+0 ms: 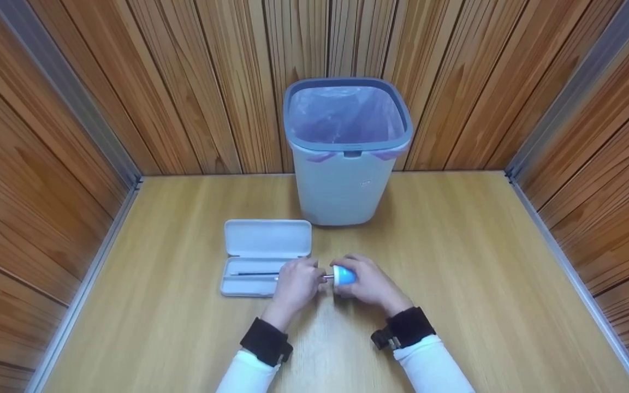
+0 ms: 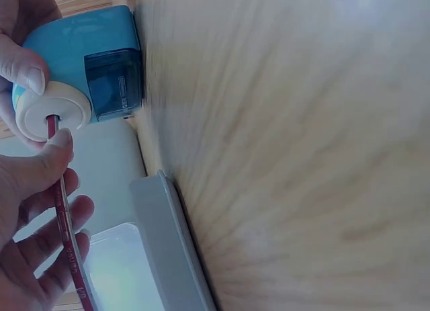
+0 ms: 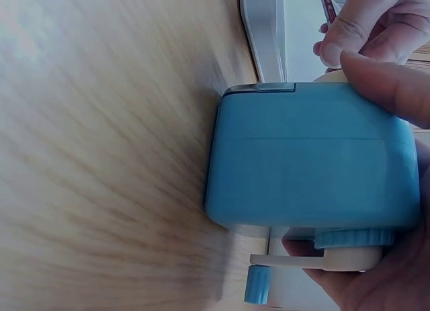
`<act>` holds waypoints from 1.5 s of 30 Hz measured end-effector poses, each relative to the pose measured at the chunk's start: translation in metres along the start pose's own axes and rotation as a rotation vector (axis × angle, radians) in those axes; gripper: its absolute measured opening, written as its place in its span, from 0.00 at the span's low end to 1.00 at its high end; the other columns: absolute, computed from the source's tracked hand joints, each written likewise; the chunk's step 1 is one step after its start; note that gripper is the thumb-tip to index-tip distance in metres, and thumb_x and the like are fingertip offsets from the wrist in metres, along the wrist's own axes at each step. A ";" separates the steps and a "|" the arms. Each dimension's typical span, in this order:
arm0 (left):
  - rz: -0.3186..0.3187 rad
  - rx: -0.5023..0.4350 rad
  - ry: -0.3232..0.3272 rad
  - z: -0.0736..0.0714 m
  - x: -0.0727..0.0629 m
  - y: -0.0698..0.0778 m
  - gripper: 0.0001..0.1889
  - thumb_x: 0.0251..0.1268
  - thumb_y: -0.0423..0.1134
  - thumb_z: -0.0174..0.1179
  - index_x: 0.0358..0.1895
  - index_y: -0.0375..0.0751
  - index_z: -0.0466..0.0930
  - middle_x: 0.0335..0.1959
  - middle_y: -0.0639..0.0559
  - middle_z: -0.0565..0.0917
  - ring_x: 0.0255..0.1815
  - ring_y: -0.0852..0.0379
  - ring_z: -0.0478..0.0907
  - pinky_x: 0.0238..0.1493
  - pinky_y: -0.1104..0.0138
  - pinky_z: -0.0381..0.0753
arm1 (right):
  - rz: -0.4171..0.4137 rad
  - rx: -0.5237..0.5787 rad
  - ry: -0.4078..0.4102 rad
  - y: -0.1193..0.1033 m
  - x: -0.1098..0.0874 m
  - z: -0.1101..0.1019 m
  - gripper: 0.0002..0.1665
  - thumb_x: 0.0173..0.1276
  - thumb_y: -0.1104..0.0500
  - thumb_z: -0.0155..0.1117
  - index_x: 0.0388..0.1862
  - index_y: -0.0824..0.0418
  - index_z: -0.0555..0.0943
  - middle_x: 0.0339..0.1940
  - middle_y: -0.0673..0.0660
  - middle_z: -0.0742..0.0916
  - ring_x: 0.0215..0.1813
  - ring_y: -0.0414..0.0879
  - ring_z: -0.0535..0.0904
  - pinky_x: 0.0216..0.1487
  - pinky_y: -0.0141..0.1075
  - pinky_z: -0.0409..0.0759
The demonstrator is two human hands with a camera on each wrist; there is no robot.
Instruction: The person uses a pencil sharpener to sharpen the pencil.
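Observation:
My left hand (image 1: pixel 299 281) pinches a dark red pencil (image 2: pixel 70 244) between thumb and fingers. One end of it sits in the hole of a blue crank pencil sharpener (image 3: pixel 316 150). The sharpener's round cream front (image 2: pixel 75 99) and dark see-through shavings drawer (image 2: pixel 114 82) show in the left wrist view. Wrapped around the sharpener's body is my right hand (image 1: pixel 369 281), with its thumb near the front. At the back hangs a cream crank arm (image 3: pixel 289 261) with a blue knob (image 3: pixel 257 284).
An opened pale pencil case (image 1: pixel 268 237) lies beside my left hand, lid folded back, with a dark slender pencil (image 1: pixel 254 273) inside. A light grey trash bin (image 1: pixel 342 185) with a bag liner stands behind. Wooden panel walls (image 1: pixel 232 87) enclose the table.

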State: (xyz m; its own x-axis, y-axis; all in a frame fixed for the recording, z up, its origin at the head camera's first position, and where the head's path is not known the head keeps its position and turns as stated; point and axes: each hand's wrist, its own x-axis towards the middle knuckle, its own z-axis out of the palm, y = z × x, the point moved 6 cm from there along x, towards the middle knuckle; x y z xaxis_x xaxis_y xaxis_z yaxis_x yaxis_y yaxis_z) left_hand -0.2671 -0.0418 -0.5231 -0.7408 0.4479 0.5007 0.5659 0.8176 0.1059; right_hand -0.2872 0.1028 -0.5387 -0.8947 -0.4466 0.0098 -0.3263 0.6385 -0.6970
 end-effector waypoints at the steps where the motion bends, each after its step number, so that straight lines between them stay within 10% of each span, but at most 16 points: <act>1: 0.000 -0.004 -0.001 0.000 0.000 -0.001 0.03 0.51 0.41 0.73 0.27 0.49 0.89 0.22 0.55 0.77 0.23 0.54 0.76 0.24 0.63 0.74 | 0.001 0.001 0.000 0.000 0.000 0.000 0.30 0.57 0.55 0.76 0.60 0.54 0.81 0.54 0.52 0.79 0.55 0.53 0.74 0.54 0.52 0.75; 38: -0.079 -0.116 -0.235 -0.003 -0.006 -0.013 0.02 0.54 0.40 0.73 0.31 0.48 0.90 0.24 0.58 0.76 0.25 0.57 0.75 0.25 0.66 0.72 | 0.048 0.027 -0.092 0.001 0.000 0.000 0.28 0.58 0.55 0.75 0.59 0.46 0.80 0.57 0.51 0.78 0.55 0.53 0.73 0.56 0.54 0.75; 45: -0.250 -0.052 -0.212 -0.025 -0.027 -0.063 0.06 0.51 0.32 0.71 0.21 0.45 0.86 0.20 0.56 0.78 0.22 0.54 0.76 0.25 0.62 0.75 | 0.158 0.096 -0.113 0.009 0.000 -0.005 0.34 0.56 0.52 0.76 0.63 0.44 0.78 0.64 0.49 0.75 0.60 0.54 0.71 0.58 0.59 0.72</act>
State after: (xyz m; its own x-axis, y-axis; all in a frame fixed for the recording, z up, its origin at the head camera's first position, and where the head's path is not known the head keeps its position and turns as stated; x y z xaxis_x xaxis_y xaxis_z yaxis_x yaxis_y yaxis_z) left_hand -0.2740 -0.1149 -0.5216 -0.9149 0.3055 0.2640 0.3707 0.8947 0.2493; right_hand -0.2918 0.1120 -0.5411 -0.8906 -0.4168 -0.1819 -0.1495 0.6462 -0.7484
